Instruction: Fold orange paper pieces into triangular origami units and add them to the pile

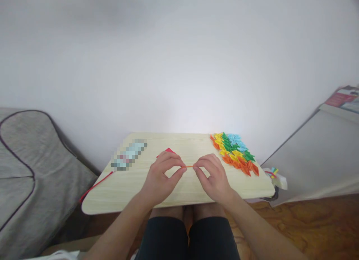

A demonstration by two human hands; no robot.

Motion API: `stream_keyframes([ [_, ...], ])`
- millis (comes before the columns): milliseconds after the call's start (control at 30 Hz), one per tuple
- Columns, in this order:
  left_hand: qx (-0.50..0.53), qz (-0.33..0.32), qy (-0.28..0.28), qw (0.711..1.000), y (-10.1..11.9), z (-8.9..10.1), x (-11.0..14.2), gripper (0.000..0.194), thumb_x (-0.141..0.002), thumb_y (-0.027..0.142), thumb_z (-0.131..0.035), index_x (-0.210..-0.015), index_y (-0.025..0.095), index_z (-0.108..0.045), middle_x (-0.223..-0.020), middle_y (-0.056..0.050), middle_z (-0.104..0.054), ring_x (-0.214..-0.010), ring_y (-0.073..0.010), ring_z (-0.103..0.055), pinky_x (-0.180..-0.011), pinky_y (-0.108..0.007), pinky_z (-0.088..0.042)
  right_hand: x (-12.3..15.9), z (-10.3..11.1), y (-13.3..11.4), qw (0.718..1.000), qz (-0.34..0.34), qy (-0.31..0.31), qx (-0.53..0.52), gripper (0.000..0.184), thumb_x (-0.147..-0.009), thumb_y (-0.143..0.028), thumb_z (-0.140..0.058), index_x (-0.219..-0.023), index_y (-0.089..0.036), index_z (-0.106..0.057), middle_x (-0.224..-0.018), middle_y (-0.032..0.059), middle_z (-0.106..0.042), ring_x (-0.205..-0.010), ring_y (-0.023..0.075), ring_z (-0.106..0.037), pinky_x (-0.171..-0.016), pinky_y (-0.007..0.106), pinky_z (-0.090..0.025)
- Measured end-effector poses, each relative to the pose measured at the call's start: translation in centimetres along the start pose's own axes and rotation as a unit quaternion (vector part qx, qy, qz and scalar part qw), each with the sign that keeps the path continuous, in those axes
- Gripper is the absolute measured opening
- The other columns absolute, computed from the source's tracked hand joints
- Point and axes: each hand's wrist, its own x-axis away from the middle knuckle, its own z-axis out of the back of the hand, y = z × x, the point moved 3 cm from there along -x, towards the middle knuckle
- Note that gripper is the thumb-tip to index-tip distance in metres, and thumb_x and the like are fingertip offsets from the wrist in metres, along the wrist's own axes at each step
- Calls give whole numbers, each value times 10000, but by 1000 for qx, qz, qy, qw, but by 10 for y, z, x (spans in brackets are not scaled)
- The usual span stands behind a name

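Between my two hands, a thin orange strip of what looks like folded paper (189, 166) is held level above the table (123, 192). My left hand (165, 174) pinches its left end between thumb and fingers. The right end sits in the pinch of my right hand (213, 176). Only the short middle of the strip shows; its ends are hidden by fingertips. Just beyond my left hand lies a red piece of paper (169, 150), partly covered by the fingers. To the right of my right hand are rows of folded paper pieces (234, 149) in orange, yellow, green and light blue.
A blurred-out pale green object (129, 155) lies at the table's left, with a red cord (97, 186) running over the edge. A white wall (179, 65) stands behind. Grey upholstery (53, 177) is at left, a white cabinet (316, 159) at right.
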Motion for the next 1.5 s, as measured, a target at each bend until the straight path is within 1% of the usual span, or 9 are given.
stream_keyframes([
  [233,141,10,12,990,-5,14,-65,74,-910,169,-739,-940,230,-768,-975,-56,-687,-933,-197,-648,-861,-352,-511,-63,19,-1,997,-23,19,-69,82,-990,-179,-617,-998,-236,-674,-962,45,-670,-951,221,-620,-863,393,-481],
  [367,210,3,33,977,-22,20,-99,87,-894,153,-758,-897,239,-776,-911,-43,-679,-868,-189,-643,-800,-350,-500,-98,15,3,994,-34,24,-104,91,-960,-151,-641,-951,-233,-681,-906,20,-662,-889,198,-623,-825,362,-474],
  [567,214,18,24,976,-42,28,-141,50,-905,205,-757,-863,231,-750,-883,-29,-680,-850,-181,-631,-796,-342,-487,-141,1,16,980,-53,57,-181,73,-951,-194,-694,-893,-233,-715,-892,12,-684,-866,182,-642,-785,332,-478],
  [600,210,30,33,977,-46,26,-144,16,-912,223,-752,-912,238,-747,-910,-29,-694,-876,-185,-634,-822,-346,-490,-147,-1,20,975,-66,67,-199,69,-952,-208,-701,-893,-236,-724,-901,12,-688,-878,182,-648,-802,334,-482],
  [700,202,86,54,974,-62,18,-147,221,-929,278,-741,-1149,276,-719,-1036,-28,-734,-938,-189,-644,-886,-353,-494,-159,-11,34,958,-113,98,-246,69,-950,-274,-725,-897,-249,-759,-907,15,-683,-880,187,-649,-811,342,-488],
  [833,203,129,49,969,-80,5,-146,134,-960,341,-696,-1026,233,-739,-934,-31,-739,-886,-190,-638,-842,-339,-489,-165,-26,50,943,-145,113,-276,106,-931,-344,-753,-888,-251,-782,-872,20,-665,-838,191,-615,-767,347,-480],
  [1000,262,171,69,947,-90,3,-147,162,-934,376,-722,-991,225,-738,-883,-31,-721,-832,-184,-620,-778,-309,-481,-165,-37,54,937,-158,82,-301,176,-937,-379,-749,-840,-234,-772,-842,31,-683,-824,197,-606,-778,353,-471],
  [1233,403,196,60,892,-97,4,-151,116,-920,310,-746,-936,195,-740,-815,-12,-682,-761,-134,-579,-717,-256,-463,-167,-35,48,923,-155,14,-351,276,-1019,-412,-631,-862,-227,-761,-853,23,-701,-848,185,-627,-812,321,-471],
  [1500,523,241,-16,818,-92,-9,-153,144,-924,299,-701,-885,161,-690,-754,-45,-659,-705,-178,-618,-701,-330,-490,-164,-37,55,884,-182,-27,-431,232,-958,-415,-712,-862,-210,-765,-797,25,-695,-787,178,-614,-767,311,-492],
])
